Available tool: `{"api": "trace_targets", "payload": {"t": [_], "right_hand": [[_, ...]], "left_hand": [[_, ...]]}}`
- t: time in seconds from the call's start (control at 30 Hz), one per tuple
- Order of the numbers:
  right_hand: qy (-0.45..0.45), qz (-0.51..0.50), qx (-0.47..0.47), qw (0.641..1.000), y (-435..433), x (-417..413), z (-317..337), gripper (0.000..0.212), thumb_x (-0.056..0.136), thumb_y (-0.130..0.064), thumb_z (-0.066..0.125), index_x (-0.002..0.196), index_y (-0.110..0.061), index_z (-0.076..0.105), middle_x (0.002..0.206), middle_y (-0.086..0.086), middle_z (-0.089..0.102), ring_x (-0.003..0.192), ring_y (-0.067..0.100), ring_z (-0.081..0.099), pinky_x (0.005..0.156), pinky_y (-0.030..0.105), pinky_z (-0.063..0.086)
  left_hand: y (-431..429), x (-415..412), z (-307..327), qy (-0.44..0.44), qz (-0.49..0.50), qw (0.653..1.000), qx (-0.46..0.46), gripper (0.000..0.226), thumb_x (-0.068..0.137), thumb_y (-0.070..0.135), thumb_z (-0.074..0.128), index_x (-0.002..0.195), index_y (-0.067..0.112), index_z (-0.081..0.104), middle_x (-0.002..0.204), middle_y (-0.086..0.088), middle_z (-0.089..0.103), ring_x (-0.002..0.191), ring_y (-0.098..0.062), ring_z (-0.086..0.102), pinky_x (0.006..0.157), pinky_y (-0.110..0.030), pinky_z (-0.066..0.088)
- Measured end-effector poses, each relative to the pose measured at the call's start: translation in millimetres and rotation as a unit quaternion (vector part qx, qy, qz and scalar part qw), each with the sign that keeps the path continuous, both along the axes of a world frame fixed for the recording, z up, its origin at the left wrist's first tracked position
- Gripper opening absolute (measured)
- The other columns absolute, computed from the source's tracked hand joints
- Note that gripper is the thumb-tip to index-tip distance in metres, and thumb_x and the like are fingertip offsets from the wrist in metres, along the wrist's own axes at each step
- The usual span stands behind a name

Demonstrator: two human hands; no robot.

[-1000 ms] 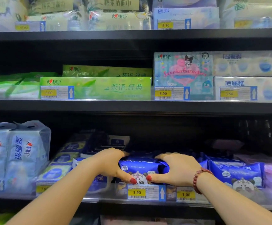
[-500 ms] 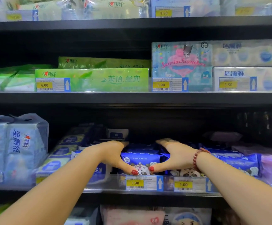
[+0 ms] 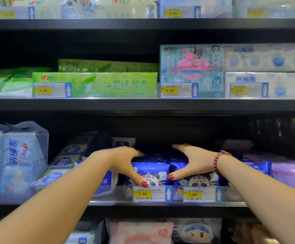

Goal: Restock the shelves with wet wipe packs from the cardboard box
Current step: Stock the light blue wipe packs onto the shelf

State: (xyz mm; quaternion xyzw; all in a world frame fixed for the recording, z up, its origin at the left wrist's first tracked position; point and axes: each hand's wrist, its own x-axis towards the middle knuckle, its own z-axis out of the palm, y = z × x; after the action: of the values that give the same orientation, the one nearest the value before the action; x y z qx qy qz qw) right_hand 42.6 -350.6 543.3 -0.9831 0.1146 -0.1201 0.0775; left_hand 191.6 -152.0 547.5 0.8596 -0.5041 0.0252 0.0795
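Note:
A blue wet wipe pack (image 3: pixel 152 169) with a panda print lies on the lower shelf (image 3: pixel 160 209), behind the 3.90 price tag (image 3: pixel 148 194). My left hand (image 3: pixel 123 161) clasps its left end, thumb on the front and fingers over the top. On its right end sits my right hand (image 3: pixel 194 160), which wears a red bead bracelet, with its thumb at the seam to a second panda pack (image 3: pixel 198 180). The cardboard box is out of view.
More dark blue packs (image 3: pixel 72 152) fill the shelf to the left, beside tall pale blue tissue bundles (image 3: pixel 20 155). Purple packs (image 3: pixel 291 173) lie to the right. Green tissue boxes (image 3: pixel 97 84) and a cartoon pack (image 3: pixel 191 67) stand on the shelf above.
My thumbs have spread further apart along the pack's front. The pack has settled lower behind the price rail, and the second panda pack now shows beside it.

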Motion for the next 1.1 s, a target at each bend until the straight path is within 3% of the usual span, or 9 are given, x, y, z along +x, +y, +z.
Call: {"api": "trace_targets", "payload": {"t": [0.1, 0.2, 0.33, 0.43, 0.5, 0.67, 0.87, 1.0, 1.1], "right_hand": [[-0.001, -0.043, -0.048, 0.998, -20.6, -36.9, 3.6, 0.142, 0.03, -0.093, 0.053, 0.149, -0.022, 0.025, 0.155, -0.005, 0.028, 0.139, 0.01, 0.03, 0.116, 0.027, 0.025], [0.002, -0.058, -0.062, 0.996, -33.0, -61.9, -0.4, 0.12, 0.044, -0.085, 0.061, 0.143, -0.021, 0.039, 0.147, -0.007, 0.04, 0.133, 0.007, 0.039, 0.111, 0.021, 0.028], [0.003, -0.041, -0.085, 0.996, -39.8, -65.9, -10.4, 0.124, 0.039, -0.095, 0.044, 0.141, -0.024, 0.042, 0.145, -0.009, 0.042, 0.131, 0.007, 0.039, 0.111, 0.027, 0.031], [-0.012, -0.04, -0.098, 0.994, -42.5, -61.7, -15.9, 0.087, 0.064, -0.076, 0.061, 0.135, -0.027, 0.048, 0.137, -0.012, 0.048, 0.128, 0.008, 0.041, 0.109, 0.034, 0.036], [-0.018, -0.04, -0.102, 0.994, -44.3, -57.6, -17.6, 0.076, 0.064, -0.076, 0.062, 0.123, -0.029, 0.057, 0.125, -0.013, 0.056, 0.119, 0.009, 0.046, 0.102, 0.036, 0.042], [-0.04, -0.02, -0.11, 0.993, -45.8, -60.7, -21.0, 0.082, 0.068, -0.072, 0.063, 0.134, -0.025, 0.05, 0.137, -0.008, 0.049, 0.127, 0.014, 0.043, 0.106, 0.039, 0.038], [-0.199, -0.081, -0.046, 0.976, -89.8, -107.8, -35.2, 0.111, 0.05, -0.083, 0.059, 0.14, -0.02, 0.043, 0.139, -0.002, 0.047, 0.128, 0.014, 0.044, 0.108, 0.031, 0.036], [-0.174, -0.147, -0.118, 0.967, -108.8, -131.4, -49.4, 0.138, 0.031, -0.105, 0.016, 0.139, -0.023, 0.044, 0.135, -0.006, 0.047, 0.125, 0.014, 0.045, 0.106, 0.033, 0.037], [-0.198, -0.146, -0.097, 0.964, -109.4, -132.4, -57.7, 0.114, 0.047, -0.095, 0.042, 0.136, -0.024, 0.048, 0.13, -0.007, 0.047, 0.119, 0.012, 0.049, 0.1, 0.026, 0.039]], "left_hand": [[-4.6, -12.6, 0.4, -0.024, -0.046, 0.998, -0.039, 0.099, 0.069, 0.061, 0.074, 0.15, 0.03, 0.027, 0.155, 0.011, 0.03, 0.141, -0.011, 0.03, 0.114, -0.031, 0.028], [-21.9, -26.9, -9.0, -0.092, -0.076, 0.991, -0.06, 0.093, 0.072, 0.065, 0.068, 0.149, 0.029, 0.029, 0.154, 0.008, 0.033, 0.139, -0.013, 0.032, 0.114, -0.034, 0.031], [-49.1, -42.2, -25.0, -0.122, -0.066, 0.987, -0.083, 0.089, 0.074, 0.068, 0.063, 0.146, 0.023, 0.036, 0.147, 0.004, 0.044, 0.133, -0.016, 0.041, 0.108, -0.036, 0.039], [-57.5, -42.6, -30.6, -0.109, -0.053, 0.986, -0.113, 0.087, 0.072, 0.068, 0.066, 0.143, 0.024, 0.041, 0.142, 0.005, 0.05, 0.128, -0.014, 0.046, 0.104, -0.034, 0.043], [-58.9, -41.6, -31.8, -0.104, -0.051, 0.986, -0.12, 0.085, 0.072, 0.067, 0.067, 0.142, 0.024, 0.044, 0.139, 0.005, 0.052, 0.124, -0.013, 0.049, 0.101, -0.032, 0.045], [-59.3, -47.6, -28.6, -0.112, -0.037, 0.988, -0.103, 0.087, 0.071, 0.067, 0.067, 0.143, 0.025, 0.042, 0.14, 0.006, 0.051, 0.123, -0.012, 0.05, 0.1, -0.031, 0.045], [-66.5, -73.9, -21.9, -0.126, -0.058, 0.977, -0.161, 0.087, 0.07, 0.071, 0.064, 0.142, 0.029, 0.043, 0.144, 0.01, 0.045, 0.13, -0.01, 0.045, 0.105, -0.031, 0.041], [-98.6, -96.2, -22.6, -0.141, -0.089, 0.974, -0.151, 0.081, 0.074, 0.068, 0.064, 0.142, 0.029, 0.043, 0.142, 0.01, 0.048, 0.128, -0.01, 0.046, 0.104, -0.029, 0.041], [-124.0, -109.4, -24.5, -0.119, -0.088, 0.981, -0.121, 0.083, 0.073, 0.071, 0.062, 0.141, 0.027, 0.045, 0.139, 0.008, 0.052, 0.125, -0.014, 0.05, 0.1, -0.032, 0.045]]}}
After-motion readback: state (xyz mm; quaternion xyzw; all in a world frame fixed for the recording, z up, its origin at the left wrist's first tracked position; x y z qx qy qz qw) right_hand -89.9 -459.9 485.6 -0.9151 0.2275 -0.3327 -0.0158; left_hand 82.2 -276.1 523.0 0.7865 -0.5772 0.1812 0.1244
